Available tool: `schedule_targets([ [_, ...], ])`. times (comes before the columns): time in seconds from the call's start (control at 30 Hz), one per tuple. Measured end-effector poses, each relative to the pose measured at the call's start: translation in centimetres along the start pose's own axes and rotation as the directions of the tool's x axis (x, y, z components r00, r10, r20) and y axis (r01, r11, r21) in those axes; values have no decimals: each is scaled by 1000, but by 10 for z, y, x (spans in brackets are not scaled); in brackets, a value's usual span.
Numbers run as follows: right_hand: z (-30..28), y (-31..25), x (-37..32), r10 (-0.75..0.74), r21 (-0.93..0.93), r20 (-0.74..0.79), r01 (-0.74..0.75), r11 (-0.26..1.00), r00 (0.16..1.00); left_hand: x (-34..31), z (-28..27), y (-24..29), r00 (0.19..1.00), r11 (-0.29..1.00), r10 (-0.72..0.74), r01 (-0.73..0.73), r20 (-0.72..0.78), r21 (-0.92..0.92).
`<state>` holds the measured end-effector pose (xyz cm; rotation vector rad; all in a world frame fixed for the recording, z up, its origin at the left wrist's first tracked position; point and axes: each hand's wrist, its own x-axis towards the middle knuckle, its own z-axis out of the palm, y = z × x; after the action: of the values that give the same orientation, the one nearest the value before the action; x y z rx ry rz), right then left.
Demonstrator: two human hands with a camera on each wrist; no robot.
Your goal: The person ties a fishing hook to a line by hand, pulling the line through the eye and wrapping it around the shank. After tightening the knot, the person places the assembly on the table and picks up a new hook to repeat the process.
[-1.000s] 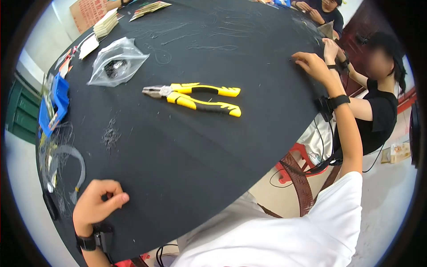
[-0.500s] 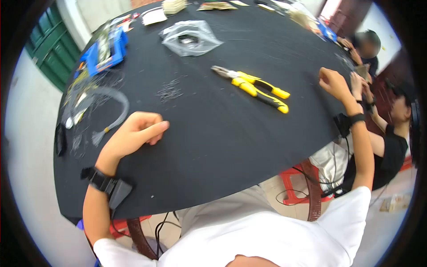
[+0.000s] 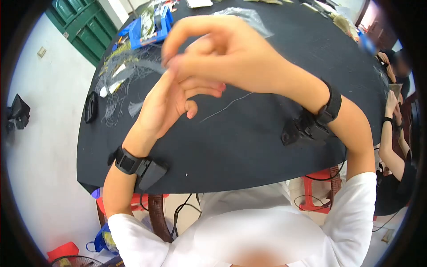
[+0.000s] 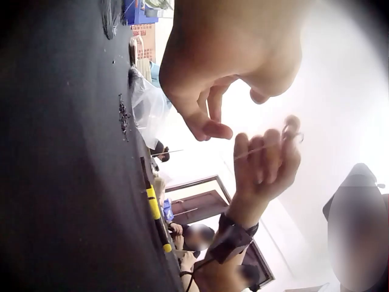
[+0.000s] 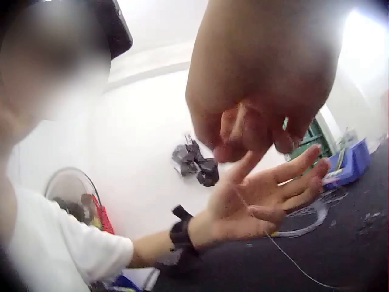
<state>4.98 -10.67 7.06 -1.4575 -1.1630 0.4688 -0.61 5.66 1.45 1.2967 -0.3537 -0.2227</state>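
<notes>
My right hand point(image 3: 227, 53), blurred in the head view, is raised over the table with thumb and index finger bent together. It pinches a thin clear line point(image 5: 292, 258), which trails past the left palm toward the table. In the left wrist view the line crosses the right hand's fingers point(image 4: 258, 164), with a small curl near the index fingertip. My left hand point(image 3: 162, 104) is held palm up just below, its fingers loosely bent. In the head view, its upper edge overlaps the right fingertips.
Tangled clear line point(image 3: 129, 66) lies at the table's left, beside a blue tray point(image 3: 153, 33) and a black case point(image 3: 90, 107). A plastic bag point(image 3: 251, 20) sits behind the right hand. Pliers point(image 4: 154, 204) and small dark bits point(image 4: 123, 115) lie on the black table. People sit at the right.
Both hands have risen from the table. The right hand has swung left to meet the left hand, which has turned palm up. The head view has shifted left.
</notes>
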Motion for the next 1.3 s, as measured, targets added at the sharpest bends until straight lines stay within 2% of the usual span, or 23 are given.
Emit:
schedule_targets([
  [0.03, 0, 16, -5, -16, 44, -88, 20, 999, 996, -1, 0, -1, 996, 996, -86, 86, -30, -10],
  [0.07, 6, 36, -11, 6, 86, -218, 13, 996, 976, -1, -4, -2, 986, 986, -166, 166, 5, 1],
  [0.13, 4, 56, -29, 138, 131, -281, -104, 986, 950, 1, -8, -9, 949, 952, -306, 306, 75, 18],
  [0.17, 1, 64, -33, 155, 146, -282, -118, 982, 947, 1, 7, -12, 942, 944, -322, 327, -95, 36],
  [0.27, 0, 88, -45, 198, 189, -279, -148, 971, 940, 6, -4, -26, 948, 930, -311, 319, -74, 184],
  [0.3, -2, 94, -46, 197, 187, -267, -150, 971, 943, 6, -2, -28, 947, 943, -306, 316, -98, 107],
  [0.37, -2, 96, -46, 189, 160, -277, -148, 976, 942, 6, -5, -30, 952, 952, -283, 293, -120, 85],
  [0.47, -2, 96, -46, 199, 109, -253, -176, 978, 947, 8, -5, -26, 944, 948, -286, 304, -163, 92],
  [0.57, -1, 97, -46, 157, 173, -245, -116, 978, 957, 8, -6, -28, 932, 939, -320, 337, -172, 75],
  [0.7, -1, 94, -45, 188, 163, -265, -148, 975, 946, 11, -5, -32, 938, 952, -277, 298, -207, 77],
  [0.8, -3, 96, -44, 122, 122, -272, -92, 988, 954, 11, -4, -33, 941, 956, -247, 275, -233, 97],
  [0.83, -2, 101, -42, 45, 100, -287, -17, 995, 957, 11, -5, -33, 941, 957, -237, 270, -240, 111],
  [0.93, -5, 97, -44, 17, -106, -390, -63, 992, 921, 11, -6, -33, 935, 957, -225, 265, -275, 118],
  [0.97, -8, 97, -44, -35, -244, -439, -82, 966, 898, 11, -7, -33, 930, 957, -227, 269, -290, 111],
  [1.03, -17, 99, -44, -146, -491, -507, -145, 859, 849, 11, -7, -33, 932, 962, -217, 255, -290, 101],
  [1.07, -24, 98, -45, -155, -621, -458, -190, 760, 875, 10, -7, -33, 932, 964, -212, 249, -293, 94],
  [1.13, -31, 109, -46, -233, -750, -381, -151, 644, 895, 10, -8, -35, 933, 968, -204, 237, -298, 79],
  [1.23, -30, 106, -48, -48, -716, -406, -284, 638, 913, 10, -8, -35, 931, 969, -200, 235, -305, 82],
  [1.3, -30, 111, -49, -77, -746, -380, -256, 614, 922, 10, -8, -36, 937, 965, -213, 245, -276, 90],
])
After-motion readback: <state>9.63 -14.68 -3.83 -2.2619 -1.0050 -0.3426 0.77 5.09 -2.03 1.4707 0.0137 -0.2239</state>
